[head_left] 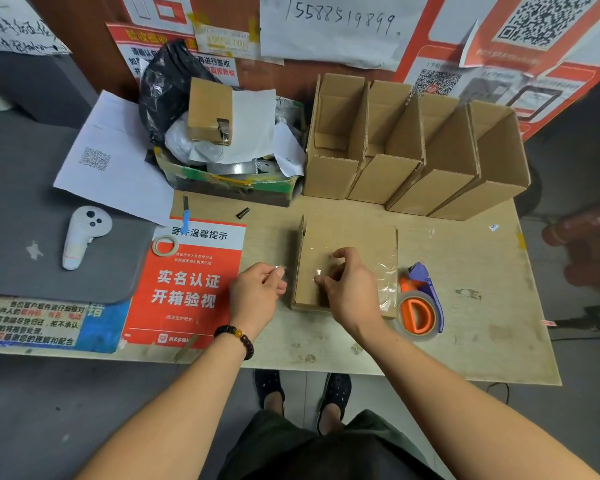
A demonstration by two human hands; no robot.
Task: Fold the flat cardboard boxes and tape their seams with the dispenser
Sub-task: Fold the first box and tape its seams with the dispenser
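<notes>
A folded brown cardboard box [361,237] lies on the table in front of me, with clear tape [385,275] running across its top and down its right side. My right hand [347,285] rests on the box top, its curled fingers pinching the tape there. Just left of the box, my left hand [257,292] pinches the other end of the clear tape between thumb and forefinger. An orange and purple tape dispenser [420,303] lies on the table right of the box, untouched.
Several open folded boxes [413,150] stand in a row at the back right. A cluttered bin [229,181] sits at back centre. A small tape roll [165,244] lies on a red notice [187,289], a white controller [84,233] farther left.
</notes>
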